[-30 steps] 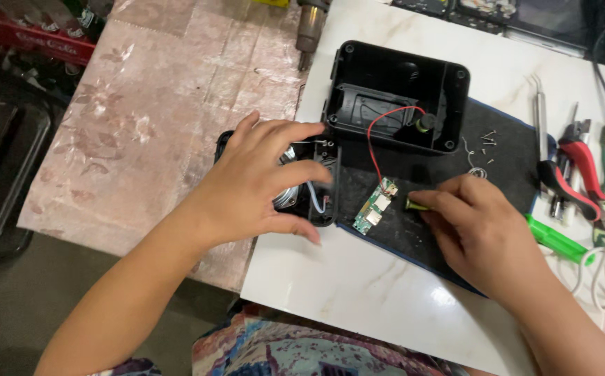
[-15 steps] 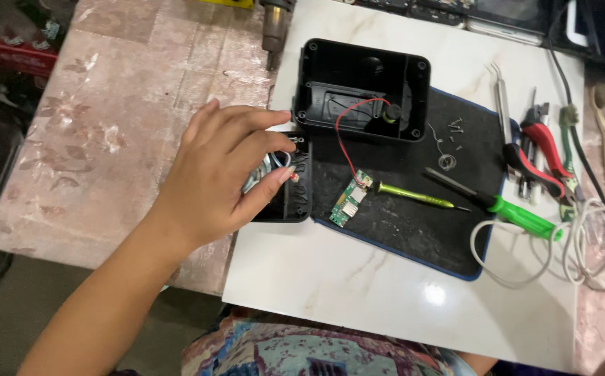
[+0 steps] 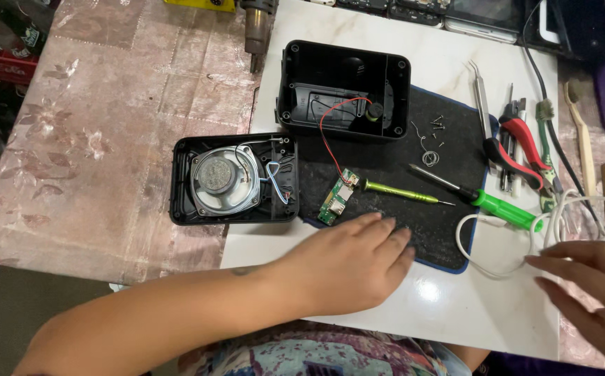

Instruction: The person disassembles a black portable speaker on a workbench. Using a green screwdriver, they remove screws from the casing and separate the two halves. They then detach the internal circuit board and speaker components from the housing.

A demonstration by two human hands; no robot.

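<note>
The speaker front panel (image 3: 234, 179), black plastic with a round metal driver, lay straddling the white board's left edge. The left hand (image 3: 347, 261) rested palm-down, fingers spread, empty, on the dark work mat's (image 3: 386, 167) near edge beside the green circuit board (image 3: 337, 197). The right hand (image 3: 594, 285) hovered open, touching the white cable (image 3: 504, 268).

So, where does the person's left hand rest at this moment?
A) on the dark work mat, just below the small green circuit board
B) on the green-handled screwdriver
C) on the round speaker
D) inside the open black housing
A: the left hand lies flat on the dark work mat, just below the small green circuit board, holding nothing.
</note>
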